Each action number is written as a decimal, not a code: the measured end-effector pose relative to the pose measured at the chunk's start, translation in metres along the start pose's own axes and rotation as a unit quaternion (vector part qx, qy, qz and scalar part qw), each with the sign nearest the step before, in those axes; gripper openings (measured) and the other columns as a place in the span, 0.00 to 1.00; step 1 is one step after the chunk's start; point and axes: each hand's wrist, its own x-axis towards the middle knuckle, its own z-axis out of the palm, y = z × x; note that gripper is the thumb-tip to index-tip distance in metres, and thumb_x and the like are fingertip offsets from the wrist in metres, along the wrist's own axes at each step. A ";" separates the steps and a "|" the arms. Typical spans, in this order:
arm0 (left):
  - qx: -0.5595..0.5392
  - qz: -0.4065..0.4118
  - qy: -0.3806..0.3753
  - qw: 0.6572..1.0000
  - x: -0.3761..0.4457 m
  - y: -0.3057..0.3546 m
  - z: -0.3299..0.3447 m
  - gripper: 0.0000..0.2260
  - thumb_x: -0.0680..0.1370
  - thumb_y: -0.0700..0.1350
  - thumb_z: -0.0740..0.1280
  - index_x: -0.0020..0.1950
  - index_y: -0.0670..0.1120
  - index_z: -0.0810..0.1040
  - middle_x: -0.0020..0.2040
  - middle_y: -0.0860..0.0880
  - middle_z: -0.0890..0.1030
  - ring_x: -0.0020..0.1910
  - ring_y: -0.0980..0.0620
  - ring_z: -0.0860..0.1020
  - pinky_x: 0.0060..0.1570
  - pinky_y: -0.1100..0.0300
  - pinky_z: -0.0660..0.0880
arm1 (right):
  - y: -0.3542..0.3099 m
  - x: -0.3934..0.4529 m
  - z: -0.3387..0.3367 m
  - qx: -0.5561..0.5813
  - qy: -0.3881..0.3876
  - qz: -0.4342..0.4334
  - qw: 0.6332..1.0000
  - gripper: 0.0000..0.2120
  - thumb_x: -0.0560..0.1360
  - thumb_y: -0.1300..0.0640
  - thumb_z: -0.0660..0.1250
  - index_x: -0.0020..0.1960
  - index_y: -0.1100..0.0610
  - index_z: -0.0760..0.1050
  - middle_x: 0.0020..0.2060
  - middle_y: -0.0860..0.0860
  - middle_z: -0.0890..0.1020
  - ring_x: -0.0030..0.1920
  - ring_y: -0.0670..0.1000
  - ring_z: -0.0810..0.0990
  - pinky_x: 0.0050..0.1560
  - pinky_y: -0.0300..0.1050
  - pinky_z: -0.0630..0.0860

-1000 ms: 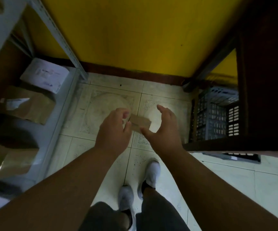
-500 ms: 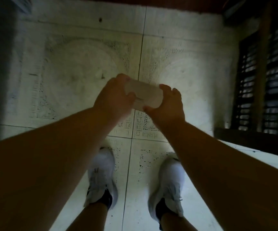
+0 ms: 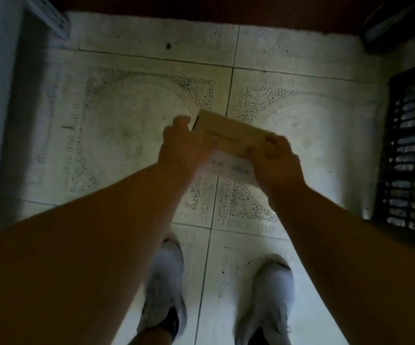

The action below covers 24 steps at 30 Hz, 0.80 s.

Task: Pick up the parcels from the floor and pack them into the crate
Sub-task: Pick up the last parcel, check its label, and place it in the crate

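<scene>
While left hand (image 3: 181, 148) and right hand (image 3: 273, 158) pinch cardboard parcel (image 3: 229, 138) by its ends above tiled floor (image 3: 131, 125), I judge slip likely during swing toward crate (image 3: 405, 155) at right: end-grip shallow, view blurred.

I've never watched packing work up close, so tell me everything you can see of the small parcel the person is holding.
The parcel is a small, flat, rectangular box that looks like tan cardboard, with a white label with dark, unreadable print on the side nearer the person. It is tilted, its right end lower in the picture. The left hand grips its left end and the right hand its right end, above the pale tiled floor. Whether it still touches the floor cannot be told.
</scene>
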 end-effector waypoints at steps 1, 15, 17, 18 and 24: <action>-0.004 0.018 0.019 1.000 -0.017 0.021 -0.020 0.28 0.75 0.54 0.70 0.73 0.51 0.67 0.64 0.44 0.75 0.52 0.48 0.79 0.35 0.62 0.73 | -0.025 -0.016 -0.013 0.008 0.008 -0.018 1.000 0.42 0.61 0.28 0.67 0.70 0.44 0.66 0.62 0.54 0.70 0.52 0.55 0.79 0.50 0.53 0.83; -0.246 0.202 0.190 0.929 -0.334 0.343 -0.348 0.14 0.77 0.53 0.69 0.63 0.55 0.77 0.56 0.56 0.79 0.50 0.62 0.78 0.36 0.72 0.72 | -0.440 -0.335 -0.291 -0.344 0.153 -0.411 0.830 0.42 0.64 0.38 0.76 0.71 0.53 0.65 0.66 0.58 0.69 0.60 0.63 0.71 0.57 0.61 0.74; -0.302 0.237 0.179 0.906 -0.375 0.361 -0.382 0.10 0.77 0.54 0.67 0.58 0.58 0.78 0.53 0.58 0.81 0.49 0.64 0.79 0.41 0.69 0.75 | -0.473 -0.382 -0.316 -0.359 0.184 -0.421 0.813 0.40 0.63 0.36 0.71 0.69 0.54 0.67 0.61 0.56 0.71 0.58 0.62 0.70 0.54 0.58 0.73; -0.340 0.247 0.172 0.891 -0.391 0.368 -0.400 0.08 0.77 0.54 0.66 0.56 0.59 0.78 0.53 0.58 0.82 0.49 0.62 0.80 0.45 0.64 0.77 | -0.487 -0.404 -0.325 -0.357 0.196 -0.430 0.805 0.40 0.62 0.35 0.69 0.67 0.54 0.69 0.59 0.55 0.73 0.58 0.61 0.70 0.54 0.57 0.72; -0.432 0.244 0.240 0.834 -0.427 0.387 -0.506 0.11 0.81 0.53 0.64 0.63 0.57 0.72 0.56 0.58 0.77 0.55 0.53 0.78 0.44 0.58 0.72 | -0.559 -0.506 -0.328 -0.188 0.132 -0.465 0.855 0.26 0.60 0.34 0.72 0.51 0.46 0.72 0.46 0.44 0.78 0.47 0.45 0.78 0.42 0.46 0.79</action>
